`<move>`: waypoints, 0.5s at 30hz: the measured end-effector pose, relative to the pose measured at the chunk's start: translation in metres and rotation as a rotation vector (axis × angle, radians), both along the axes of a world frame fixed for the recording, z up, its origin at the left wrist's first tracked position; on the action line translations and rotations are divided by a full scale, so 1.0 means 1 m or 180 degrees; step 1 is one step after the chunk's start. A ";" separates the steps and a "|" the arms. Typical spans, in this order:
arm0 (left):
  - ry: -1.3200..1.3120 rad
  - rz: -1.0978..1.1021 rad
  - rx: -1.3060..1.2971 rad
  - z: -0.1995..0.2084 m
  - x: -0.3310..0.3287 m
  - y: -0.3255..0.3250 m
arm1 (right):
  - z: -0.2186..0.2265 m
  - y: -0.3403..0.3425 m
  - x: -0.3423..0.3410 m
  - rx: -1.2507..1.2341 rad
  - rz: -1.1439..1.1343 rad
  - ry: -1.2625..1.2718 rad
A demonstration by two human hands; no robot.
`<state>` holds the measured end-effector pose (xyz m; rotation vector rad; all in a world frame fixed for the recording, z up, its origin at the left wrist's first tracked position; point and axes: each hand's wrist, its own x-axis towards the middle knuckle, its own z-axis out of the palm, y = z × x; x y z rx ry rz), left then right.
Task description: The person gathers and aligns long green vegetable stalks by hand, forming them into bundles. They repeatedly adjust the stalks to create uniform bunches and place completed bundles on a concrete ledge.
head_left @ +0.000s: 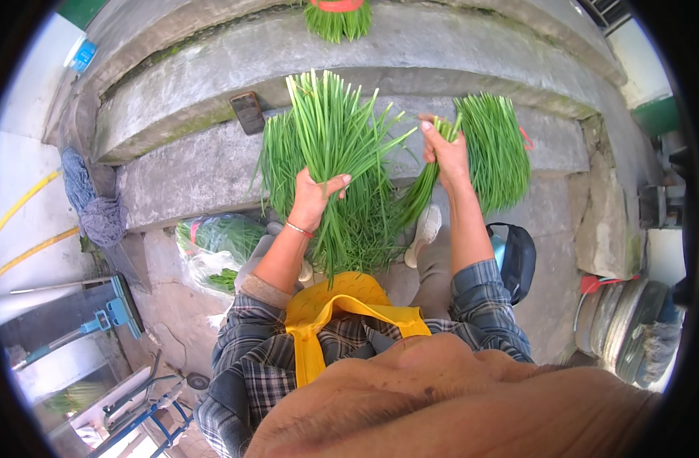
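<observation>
Just past our left grip [315, 200], long green stalks [336, 137] fan out over a concrete step [189, 183]; our fingers are wrapped round the middle of that thick bunch. To its right, our right grip [449, 153] is closed on a thinner bunch [424, 189], the thumb laid along it. Between the two grips and below them, loose greens [361, 248] hang and lie in a tangle.

Close by the right grip, on its outer side, a neat pile [493, 156] rests on the same step. Up and left of the left grip lies a phone [247, 112]. Higher steps rise beyond both grips, grey and worn, mossy at the edges, with a banded bundle [339, 24] on one.

Down and left of the left grip, a clear bag [212, 252] of greens sits on the paved floor [548, 305]. Farther left we have a mop [98, 198] and a yellow hose [23, 204] against a white wall [17, 164]. Below the right grip, to its right, stands a black bag [520, 263].
</observation>
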<state>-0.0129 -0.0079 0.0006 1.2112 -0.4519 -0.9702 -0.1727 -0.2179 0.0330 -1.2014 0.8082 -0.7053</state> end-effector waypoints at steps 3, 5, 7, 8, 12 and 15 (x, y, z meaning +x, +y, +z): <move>-0.0080 -0.0169 0.0147 0.003 0.002 0.001 | 0.004 0.005 0.002 0.0038 0.0568 0.0280; -0.0087 -0.0199 0.0172 0.004 0.001 0.001 | -0.005 0.003 0.000 -0.0119 0.0242 0.0335; -0.0051 -0.0135 0.0124 0.003 0.000 0.001 | -0.006 -0.004 -0.002 -0.0340 0.0013 0.0335; -0.0088 -0.0120 0.0114 0.001 0.000 0.000 | -0.007 -0.007 -0.004 -0.0402 -0.0273 0.0317; -0.0346 0.0022 0.0169 -0.002 -0.002 -0.002 | -0.006 -0.003 -0.007 -0.0429 -0.0218 0.0227; -0.0601 -0.0016 0.0184 -0.009 -0.003 -0.002 | -0.023 0.009 0.008 -0.0949 0.0148 0.0608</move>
